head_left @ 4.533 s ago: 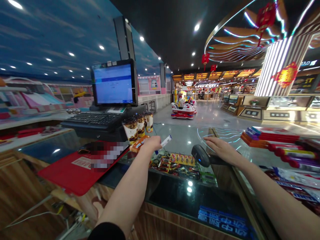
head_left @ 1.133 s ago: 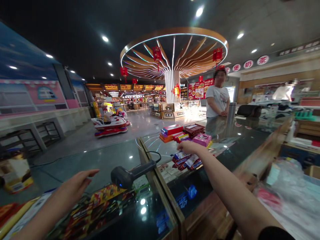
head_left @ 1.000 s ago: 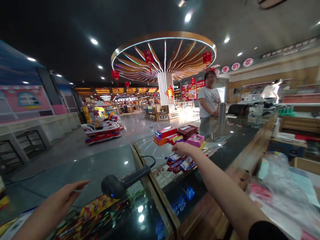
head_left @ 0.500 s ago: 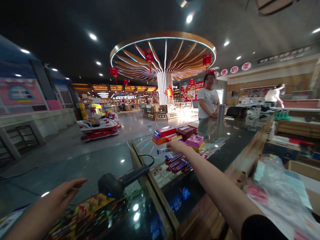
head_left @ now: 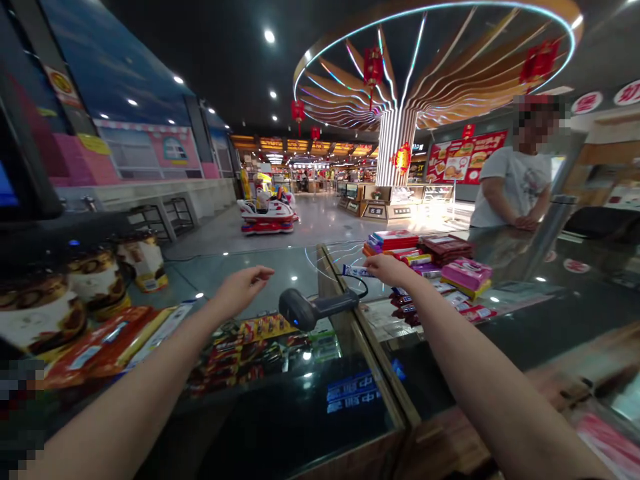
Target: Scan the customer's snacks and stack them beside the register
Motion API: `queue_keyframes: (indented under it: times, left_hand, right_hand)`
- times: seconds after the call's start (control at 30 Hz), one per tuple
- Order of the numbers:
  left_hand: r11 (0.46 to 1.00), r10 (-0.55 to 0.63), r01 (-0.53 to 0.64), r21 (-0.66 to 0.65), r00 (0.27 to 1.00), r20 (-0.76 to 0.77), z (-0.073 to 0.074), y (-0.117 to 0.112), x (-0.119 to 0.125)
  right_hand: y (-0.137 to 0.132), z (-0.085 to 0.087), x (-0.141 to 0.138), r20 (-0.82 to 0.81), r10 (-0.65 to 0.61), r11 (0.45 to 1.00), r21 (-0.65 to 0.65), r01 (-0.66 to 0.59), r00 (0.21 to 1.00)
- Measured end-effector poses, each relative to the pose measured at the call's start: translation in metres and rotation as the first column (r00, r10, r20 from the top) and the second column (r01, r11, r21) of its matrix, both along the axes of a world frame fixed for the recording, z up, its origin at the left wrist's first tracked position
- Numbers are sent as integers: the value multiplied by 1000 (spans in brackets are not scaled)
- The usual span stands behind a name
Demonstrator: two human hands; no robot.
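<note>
My right hand (head_left: 393, 269) pinches a small white-and-blue packet (head_left: 357, 270) above the glass counter top (head_left: 280, 267), just beyond a black handheld barcode scanner (head_left: 305, 310). Its cable loops behind it. My left hand (head_left: 243, 290) hangs in the air left of the scanner, holding nothing, with its fingers loosely apart. Piled candy bars and boxes (head_left: 420, 247) lie to the right of my right hand, with pink boxes (head_left: 465, 273) among them. Paper drink cups (head_left: 97, 280) and an orange snack packet (head_left: 100, 357) stand at the left.
A person in a white T-shirt (head_left: 515, 187) stands across the counter beside a metal post (head_left: 553, 227). A monitor (head_left: 15, 173) sits at the far left edge. Beyond the counter is a shiny mall floor with a children's ride (head_left: 265, 217).
My view has swung toward the monitor side, so the counter items sit further right. My left hand has risen to the middle, and my right hand has moved up and away from the candy bars with the packet.
</note>
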State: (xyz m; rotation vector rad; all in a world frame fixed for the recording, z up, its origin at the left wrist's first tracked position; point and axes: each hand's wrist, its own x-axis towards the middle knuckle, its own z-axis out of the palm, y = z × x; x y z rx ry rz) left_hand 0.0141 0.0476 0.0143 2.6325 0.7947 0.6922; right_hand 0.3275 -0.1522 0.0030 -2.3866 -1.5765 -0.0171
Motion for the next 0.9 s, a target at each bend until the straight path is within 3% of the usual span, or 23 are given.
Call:
queue_keyframes:
  times: [0.1, 0.23, 0.37, 0.47, 0.63, 0.9]
  left_hand:
    - [995, -86, 88, 56, 996, -33, 22, 4, 29]
    - [972, -223, 225, 67, 974, -38, 42, -1, 86]
    - [922, -387, 384, -53, 920, -53, 41, -15, 140]
    - [908, -415, 399, -129, 901, -129, 33, -26, 164]
    - [893, -449, 430, -135, 873, -189, 23, -38, 181]
    - [887, -442, 434, -157, 896, -24, 25, -31, 172]
  right_hand:
    - [-5, -3, 3, -20, 2, 1000, 16, -2, 1000]
    - [-8, 0, 4, -21, 2, 999, 34, -1, 1000]
    - [-10, 8, -1, -2, -11, 998, 65, 11, 1000]
    - [-11, 12, -5, -4, -17, 999, 52, 17, 1000]
    - [-10, 12, -8, -16, -34, 998, 51, 35, 999]
    - [-9, 14, -11, -51, 43, 985, 172, -34, 998]
